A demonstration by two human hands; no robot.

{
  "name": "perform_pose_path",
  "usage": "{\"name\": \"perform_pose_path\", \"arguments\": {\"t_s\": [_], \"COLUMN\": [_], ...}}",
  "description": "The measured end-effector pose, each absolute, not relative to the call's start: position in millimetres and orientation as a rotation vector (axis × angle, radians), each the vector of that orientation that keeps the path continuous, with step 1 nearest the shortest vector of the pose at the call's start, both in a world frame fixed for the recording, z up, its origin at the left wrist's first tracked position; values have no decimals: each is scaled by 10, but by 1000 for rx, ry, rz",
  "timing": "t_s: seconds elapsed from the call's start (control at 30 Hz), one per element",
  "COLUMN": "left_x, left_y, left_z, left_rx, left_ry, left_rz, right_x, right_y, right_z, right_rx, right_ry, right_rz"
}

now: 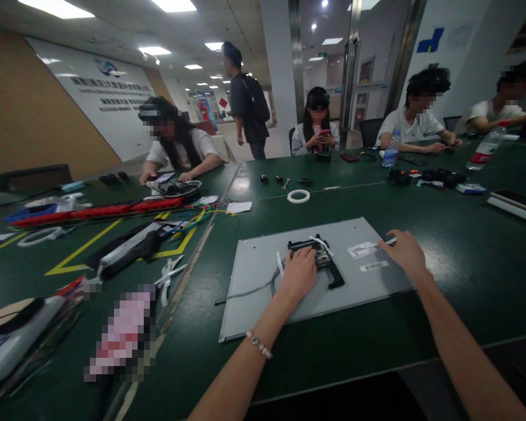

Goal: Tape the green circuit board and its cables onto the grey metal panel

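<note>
At far left, well apart from the work, a red strip [100, 212] lies on the green table [197, 316]. Next, 1 grey cable [249, 290] crosses the left part of a flat grey panel [258, 263], which lies on the table before the person. The cable appears pliable; avoid loading it. The panel is judged stiff, fairly heavy and slick-faced: take it by 2 opposite edges.

The left hand [298, 272] lies palm down, fingers slightly bent, over a black frame [336, 276] near the panel's middle; whether it grips cannot be told. The frame looks light and rigid; hold its rim, as the exposed circuit board [322, 255] is judged fragile.

At right, beyond 2 labels [374, 266], the right hand [405, 251] pinches a small pale item [391, 240], thumb and forefinger nearly closed; its nature is unclear.
</note>
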State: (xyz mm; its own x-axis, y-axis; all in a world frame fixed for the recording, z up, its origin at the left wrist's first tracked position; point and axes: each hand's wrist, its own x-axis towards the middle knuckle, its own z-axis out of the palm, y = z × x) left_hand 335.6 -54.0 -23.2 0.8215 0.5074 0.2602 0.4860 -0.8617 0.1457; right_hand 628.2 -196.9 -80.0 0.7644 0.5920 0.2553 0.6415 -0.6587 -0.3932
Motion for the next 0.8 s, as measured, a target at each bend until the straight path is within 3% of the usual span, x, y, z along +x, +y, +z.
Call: {"name": "perform_pose_path", "arguments": {"t_s": [0.5,0.8], "left_x": [3311,3320], "left_y": [-571,-584], "left_z": [-211,-201], "left_rx": [2949,2956], "left_ry": [790,815], "left_rz": [412,399], "right_x": [6388,6240], "right_y": [-1870,-1908], "right_z": [-1041,-879], "right_rx": [-2300,-2326], "right_ry": [-1077,-1081], "right_rz": [-235,-329]}}
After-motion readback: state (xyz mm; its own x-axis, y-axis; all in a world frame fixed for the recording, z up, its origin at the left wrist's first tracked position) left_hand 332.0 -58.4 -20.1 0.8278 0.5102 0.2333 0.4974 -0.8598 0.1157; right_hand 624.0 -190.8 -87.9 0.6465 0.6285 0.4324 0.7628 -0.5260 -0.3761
